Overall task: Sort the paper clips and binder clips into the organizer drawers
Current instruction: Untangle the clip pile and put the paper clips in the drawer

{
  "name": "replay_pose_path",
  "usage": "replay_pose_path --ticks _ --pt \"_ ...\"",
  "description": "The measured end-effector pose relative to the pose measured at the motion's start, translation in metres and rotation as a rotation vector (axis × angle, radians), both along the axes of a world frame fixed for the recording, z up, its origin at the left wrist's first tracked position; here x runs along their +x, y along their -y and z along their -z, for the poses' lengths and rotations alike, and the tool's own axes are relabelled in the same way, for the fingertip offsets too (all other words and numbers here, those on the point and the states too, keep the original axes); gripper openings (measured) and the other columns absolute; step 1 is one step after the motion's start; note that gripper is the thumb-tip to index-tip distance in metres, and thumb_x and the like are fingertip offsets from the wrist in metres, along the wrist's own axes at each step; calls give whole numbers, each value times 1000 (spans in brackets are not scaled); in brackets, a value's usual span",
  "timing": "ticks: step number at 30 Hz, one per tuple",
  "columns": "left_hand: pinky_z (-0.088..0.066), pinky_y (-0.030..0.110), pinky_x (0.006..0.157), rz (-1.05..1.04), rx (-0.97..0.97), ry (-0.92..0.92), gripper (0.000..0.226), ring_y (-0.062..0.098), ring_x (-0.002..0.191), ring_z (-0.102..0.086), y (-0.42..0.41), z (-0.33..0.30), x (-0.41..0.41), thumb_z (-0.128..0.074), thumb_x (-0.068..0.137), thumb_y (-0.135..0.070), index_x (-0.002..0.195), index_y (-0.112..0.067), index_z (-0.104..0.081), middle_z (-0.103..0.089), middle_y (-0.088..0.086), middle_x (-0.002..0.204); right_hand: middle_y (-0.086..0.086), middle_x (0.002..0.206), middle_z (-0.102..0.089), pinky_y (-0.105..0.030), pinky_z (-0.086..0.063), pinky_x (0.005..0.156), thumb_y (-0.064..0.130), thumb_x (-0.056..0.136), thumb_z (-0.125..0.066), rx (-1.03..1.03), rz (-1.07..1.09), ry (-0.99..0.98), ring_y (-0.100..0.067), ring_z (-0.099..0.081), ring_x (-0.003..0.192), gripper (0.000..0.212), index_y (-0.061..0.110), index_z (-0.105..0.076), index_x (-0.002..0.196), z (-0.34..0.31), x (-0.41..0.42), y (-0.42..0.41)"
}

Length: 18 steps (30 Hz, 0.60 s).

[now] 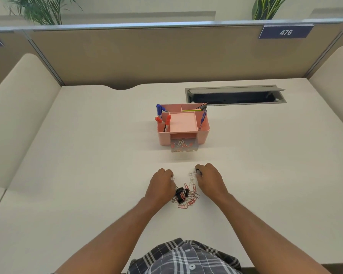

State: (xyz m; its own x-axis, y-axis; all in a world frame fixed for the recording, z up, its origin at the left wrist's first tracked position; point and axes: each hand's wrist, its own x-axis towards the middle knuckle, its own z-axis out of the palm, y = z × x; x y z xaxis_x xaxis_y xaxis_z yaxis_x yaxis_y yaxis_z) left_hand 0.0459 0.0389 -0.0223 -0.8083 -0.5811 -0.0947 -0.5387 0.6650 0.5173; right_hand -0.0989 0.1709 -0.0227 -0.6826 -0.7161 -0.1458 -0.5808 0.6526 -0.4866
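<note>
A pink desk organizer stands mid-desk with a clear drawer pulled out at its front; red and silver paper clips lie inside. On the desk near me sits a pile of red and silver paper clips mixed with black binder clips. My left hand rests at the pile's left edge, fingers curled on silver paper clips. My right hand is at the pile's right, pinching a black binder clip with silver handles.
Pens and markers stick up from the organizer's compartments. Behind it, a grey cable tray is open in the white desk. Beige partition walls enclose the desk at the back and both sides.
</note>
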Motion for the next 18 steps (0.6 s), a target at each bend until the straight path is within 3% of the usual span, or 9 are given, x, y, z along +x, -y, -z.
replay_pose_path --ticks 5,9,15,18 --pt "-44 32 81 -100 13 -35 30 28 97 -57 17 -6 -2 -50 86 -5 112 -7 -63 -60 11 105 -8 86 -52 -33 -41 66 11 90 -51 13 21 -6 -31 -55 83 12 10 -62 95 -1 -6 -7" --pt "-44 33 83 -36 -8 14 29 30 101 -55 27 -2 1 -51 87 -3 111 -8 -65 -62 11 105 -8 101 -56 -33 -47 75 11 93 -54 -55 24 -43 -26 -54 97 28 15 -65 119 -1 -3 -9" --pt "-36 37 82 22 -211 112 19 25 100 -47 11 1 -1 -60 87 -32 98 -19 -69 -55 1 103 -3 100 -52 -38 -50 67 5 90 -55 32 -262 -115 -23 -47 99 34 21 -69 116 -1 2 -10" --pt "-37 39 83 29 -229 173 19 26 101 -45 3 1 -5 -56 89 -31 96 -19 -69 -53 1 103 -2 101 -52 -39 -51 66 10 91 -56 48 -287 -148 -24 -46 100 24 19 -68 111 0 2 -11"
